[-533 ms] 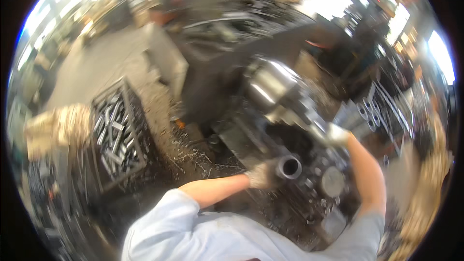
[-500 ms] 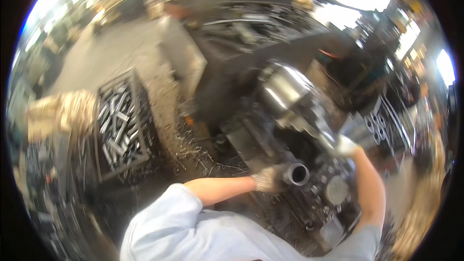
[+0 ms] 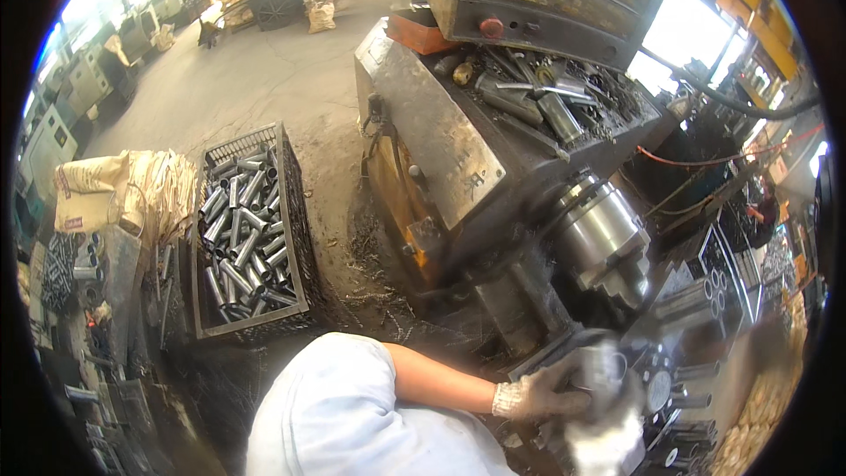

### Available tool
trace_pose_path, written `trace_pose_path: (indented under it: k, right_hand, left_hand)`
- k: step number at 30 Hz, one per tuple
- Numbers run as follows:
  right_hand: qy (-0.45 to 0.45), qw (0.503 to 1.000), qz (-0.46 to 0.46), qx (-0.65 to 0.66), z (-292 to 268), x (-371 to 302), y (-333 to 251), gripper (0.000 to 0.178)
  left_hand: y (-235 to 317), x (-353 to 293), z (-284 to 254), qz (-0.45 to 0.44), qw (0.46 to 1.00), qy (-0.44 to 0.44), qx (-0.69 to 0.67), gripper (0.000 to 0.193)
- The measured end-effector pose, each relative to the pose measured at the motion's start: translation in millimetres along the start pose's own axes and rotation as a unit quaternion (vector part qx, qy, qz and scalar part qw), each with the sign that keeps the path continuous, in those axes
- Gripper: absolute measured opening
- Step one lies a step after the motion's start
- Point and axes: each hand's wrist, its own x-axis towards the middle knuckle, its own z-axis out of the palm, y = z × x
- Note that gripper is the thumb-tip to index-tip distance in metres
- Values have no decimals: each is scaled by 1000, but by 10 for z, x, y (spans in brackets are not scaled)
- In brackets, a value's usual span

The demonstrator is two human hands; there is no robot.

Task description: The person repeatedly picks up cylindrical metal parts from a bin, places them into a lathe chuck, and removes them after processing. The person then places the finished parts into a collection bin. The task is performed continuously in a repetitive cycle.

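Note:
My left hand (image 3: 551,390), in a greyish knitted glove, is closed around a short metal tube (image 3: 608,368) that is smeared by motion. Close below the tube is my right hand (image 3: 608,445), in a whiter glove and blurred. Its fingers cannot be made out, nor whether it touches the tube. Above both hands sits the shiny lathe chuck (image 3: 604,229), its stepped jaws pointing down to the right. I cannot see any workpiece in the jaws.
To the left stands a crate (image 3: 304,278) full of cut metal tubes. The machine's control panel (image 3: 555,4) is at the top, with loose tubes (image 3: 560,115) and tools below it. More tubes (image 3: 692,300) lie at right. Woven sacks (image 3: 123,189) are at far left.
My right hand has come away from the chuck, down beside my left hand. The left hand has shifted right and down with the tube. The view has also shifted.

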Motion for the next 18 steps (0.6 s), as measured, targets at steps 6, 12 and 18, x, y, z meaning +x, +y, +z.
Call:
trace_pose_path:
  k: [6,12,18]
  right_hand:
    - [-319,882,345,31,1145,-464,110,71]
    - [-261,767,360,464,1570,-983,708,53]
    - [-312,845,247,358,1151,-1001,580,74]
  left_hand:
    - [-295,-23,-609,-282,917,197,201,75]
    - [-842,-197,-926,-264,933,203,136,49]
    - [-802,-256,-1143,-363,887,115,-263,66]
